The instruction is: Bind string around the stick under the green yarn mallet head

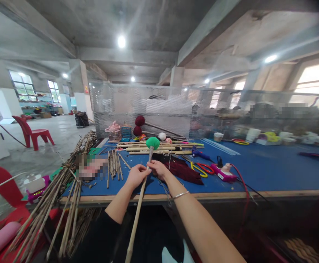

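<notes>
A long bamboo stick (137, 215) slants up from my lap, tipped with a green ball (152, 143) and a grey wrapped neck (150, 155) just under it. My left hand (136, 176) grips the stick below that neck, fingers closed. Close beside it, my right hand (158, 169) pinches the same spot, thumb and fingertips together. Thin grey yarn (163, 186) dangles under my right wrist. Behind the hands, dark maroon fabric (185, 171) lies on the blue table (258, 171).
Yellow- and red-handled scissors (200, 168) and a purple power strip (224, 173) lie to the right. A large bundle of thin sticks (52, 193) leans over the table's left end. Dark red balls on sticks (140, 121) rest at the back, before a perforated metal screen (148, 98).
</notes>
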`<control>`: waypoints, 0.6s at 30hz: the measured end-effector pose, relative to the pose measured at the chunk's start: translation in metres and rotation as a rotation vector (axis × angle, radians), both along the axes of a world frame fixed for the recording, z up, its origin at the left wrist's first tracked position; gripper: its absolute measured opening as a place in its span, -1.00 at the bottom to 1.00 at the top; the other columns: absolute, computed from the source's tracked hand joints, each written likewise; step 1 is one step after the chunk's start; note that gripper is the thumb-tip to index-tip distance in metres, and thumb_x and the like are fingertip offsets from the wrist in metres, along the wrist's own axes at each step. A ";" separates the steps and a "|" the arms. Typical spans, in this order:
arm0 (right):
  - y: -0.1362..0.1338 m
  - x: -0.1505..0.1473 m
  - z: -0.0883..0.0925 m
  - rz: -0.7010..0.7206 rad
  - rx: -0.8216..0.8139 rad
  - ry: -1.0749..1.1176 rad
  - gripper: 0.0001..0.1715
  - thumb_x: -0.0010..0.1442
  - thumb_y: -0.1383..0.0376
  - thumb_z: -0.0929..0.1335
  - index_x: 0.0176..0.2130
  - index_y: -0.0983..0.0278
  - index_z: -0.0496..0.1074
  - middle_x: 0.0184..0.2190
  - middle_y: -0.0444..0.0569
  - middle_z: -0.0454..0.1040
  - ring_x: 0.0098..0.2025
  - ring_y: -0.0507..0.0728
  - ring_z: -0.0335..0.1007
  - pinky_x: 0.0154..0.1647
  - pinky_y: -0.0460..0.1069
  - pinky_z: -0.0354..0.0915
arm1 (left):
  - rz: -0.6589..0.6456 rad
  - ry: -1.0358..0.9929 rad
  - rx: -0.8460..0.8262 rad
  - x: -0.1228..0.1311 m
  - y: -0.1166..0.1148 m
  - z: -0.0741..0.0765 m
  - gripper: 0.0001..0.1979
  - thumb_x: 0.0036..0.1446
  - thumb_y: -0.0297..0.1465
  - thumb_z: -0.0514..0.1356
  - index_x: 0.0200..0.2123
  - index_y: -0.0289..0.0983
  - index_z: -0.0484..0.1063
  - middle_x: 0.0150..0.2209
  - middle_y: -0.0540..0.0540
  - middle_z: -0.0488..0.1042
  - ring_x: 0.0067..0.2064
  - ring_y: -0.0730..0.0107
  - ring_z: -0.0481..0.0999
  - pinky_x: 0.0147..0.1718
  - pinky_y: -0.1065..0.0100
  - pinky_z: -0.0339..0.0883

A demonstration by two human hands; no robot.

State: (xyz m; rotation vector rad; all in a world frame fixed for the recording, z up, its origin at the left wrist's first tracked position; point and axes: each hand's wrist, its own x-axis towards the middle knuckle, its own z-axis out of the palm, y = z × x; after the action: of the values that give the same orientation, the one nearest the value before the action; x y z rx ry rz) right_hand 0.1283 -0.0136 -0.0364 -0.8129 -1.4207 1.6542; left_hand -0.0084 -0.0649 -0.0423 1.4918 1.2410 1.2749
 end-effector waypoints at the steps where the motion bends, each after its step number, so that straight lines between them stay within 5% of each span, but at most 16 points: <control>1: 0.000 0.000 0.000 -0.010 0.002 -0.001 -0.61 -0.19 0.12 0.42 -0.50 0.30 0.21 -0.82 -0.37 -0.03 -0.79 -0.16 -0.28 -0.76 -0.14 -0.38 | 0.019 0.028 0.014 0.000 0.001 -0.001 -0.62 -0.25 -0.12 0.25 -0.49 -0.35 0.39 -0.65 0.04 0.33 -0.65 0.59 0.21 -0.66 0.51 0.08; 9: -0.003 0.000 0.002 0.006 0.011 0.014 -0.61 -0.16 0.10 0.40 -0.47 0.30 0.22 -0.82 -0.38 -0.07 -0.78 -0.16 -0.32 -0.75 -0.14 -0.39 | -0.133 -0.127 -0.162 0.000 -0.001 0.005 -0.62 -0.15 -0.09 0.16 -0.47 -0.34 0.36 -0.58 -0.03 0.39 -0.64 0.56 0.31 -0.62 0.48 0.17; 15: -0.006 -0.002 0.004 -0.054 0.014 -0.044 -0.63 -0.19 0.13 0.41 -0.51 0.31 0.23 -0.84 -0.35 -0.01 -0.80 -0.15 -0.25 -0.76 -0.13 -0.37 | 0.073 0.128 0.106 0.002 -0.001 0.000 -0.67 -0.19 -0.16 0.21 -0.44 -0.33 0.40 -0.59 0.02 0.37 -0.58 0.54 0.29 -0.56 0.48 0.15; 18: -0.007 -0.004 0.004 -0.063 0.042 -0.075 -0.63 -0.18 0.13 0.41 -0.53 0.33 0.24 -0.83 -0.34 0.02 -0.80 -0.16 -0.23 -0.76 -0.13 -0.35 | 0.126 0.196 0.088 0.000 0.001 -0.003 -0.71 -0.22 -0.19 0.23 -0.52 -0.33 0.40 -0.62 0.02 0.37 -0.59 0.55 0.27 -0.59 0.49 0.10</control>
State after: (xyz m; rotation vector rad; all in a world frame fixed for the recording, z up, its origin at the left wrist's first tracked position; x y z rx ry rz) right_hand 0.1245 -0.0203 -0.0325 -0.8951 -1.4614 1.5562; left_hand -0.0081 -0.0636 -0.0450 1.6552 1.4412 1.3038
